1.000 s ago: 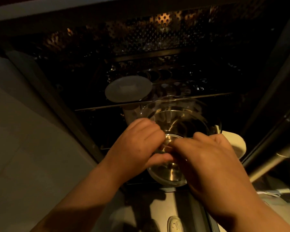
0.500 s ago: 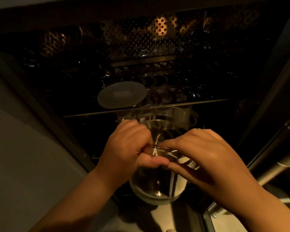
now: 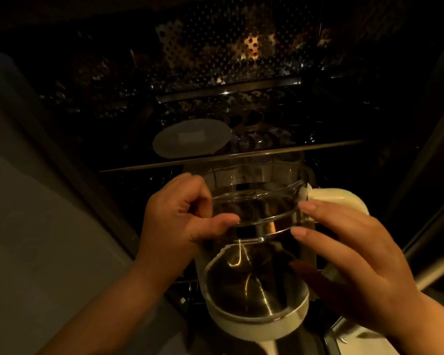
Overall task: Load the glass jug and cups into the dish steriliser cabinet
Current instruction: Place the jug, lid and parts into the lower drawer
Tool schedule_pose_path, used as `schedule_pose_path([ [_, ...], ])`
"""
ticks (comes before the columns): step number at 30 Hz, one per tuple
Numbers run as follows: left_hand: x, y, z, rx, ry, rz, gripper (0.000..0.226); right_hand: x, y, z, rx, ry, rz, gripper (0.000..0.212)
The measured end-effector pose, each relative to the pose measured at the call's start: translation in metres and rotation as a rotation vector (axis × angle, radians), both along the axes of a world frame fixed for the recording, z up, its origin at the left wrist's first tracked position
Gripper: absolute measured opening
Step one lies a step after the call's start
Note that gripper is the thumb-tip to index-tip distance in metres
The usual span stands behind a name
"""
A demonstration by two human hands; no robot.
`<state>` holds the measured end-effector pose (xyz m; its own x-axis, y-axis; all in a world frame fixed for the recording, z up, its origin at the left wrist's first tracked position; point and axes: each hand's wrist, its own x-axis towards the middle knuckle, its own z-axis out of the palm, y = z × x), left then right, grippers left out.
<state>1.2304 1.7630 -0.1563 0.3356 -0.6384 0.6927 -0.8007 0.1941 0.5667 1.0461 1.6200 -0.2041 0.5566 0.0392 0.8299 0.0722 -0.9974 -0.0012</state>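
A clear glass jug (image 3: 254, 272) with a cream base and cream handle (image 3: 341, 201) lies tilted, its mouth pointing into the dark steriliser cabinet (image 3: 215, 60). My left hand (image 3: 180, 216) grips the jug's left side near the rim. On the jug's right side my right hand (image 3: 354, 262) holds it, fingers spread along the glass below the handle. Behind the rack rail (image 3: 231, 155), several upturned glass cups (image 3: 251, 139) stand on the perforated shelf.
A grey round lid or plate (image 3: 190, 140) sits on the shelf's left, just behind the rail. A grey cabinet wall (image 3: 36, 226) rises at left. At right are the open door edge and a metal bar handle (image 3: 436, 267). A white surface (image 3: 364, 342) shows at bottom right.
Both hands have moved apart from the jug's mouth to its sides. The jug has tipped so that its base faces me and it appears larger and closer.
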Motion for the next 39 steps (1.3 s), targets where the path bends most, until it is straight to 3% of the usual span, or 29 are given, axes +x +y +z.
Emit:
schedule_pose_path([
  [10,0.012,-0.003,0.012,0.009,0.211,-0.002,0.028,0.004,-0.017,-0.005,-0.094,0.067,0.065,0.047],
  [25,0.042,-0.004,0.013,0.009,0.376,0.086,0.052,0.018,-0.038,0.007,-0.213,0.062,0.135,0.045],
  [30,0.045,-0.005,0.015,0.036,0.476,0.071,0.047,0.028,-0.042,0.019,-0.258,0.029,0.216,0.049],
  [33,0.046,-0.005,0.016,0.021,0.551,0.041,0.031,0.032,-0.044,0.027,-0.279,0.047,0.282,0.053],
  [39,0.045,-0.007,0.018,0.029,0.609,0.027,0.035,0.04,-0.045,0.043,-0.354,0.102,0.379,0.049],
])
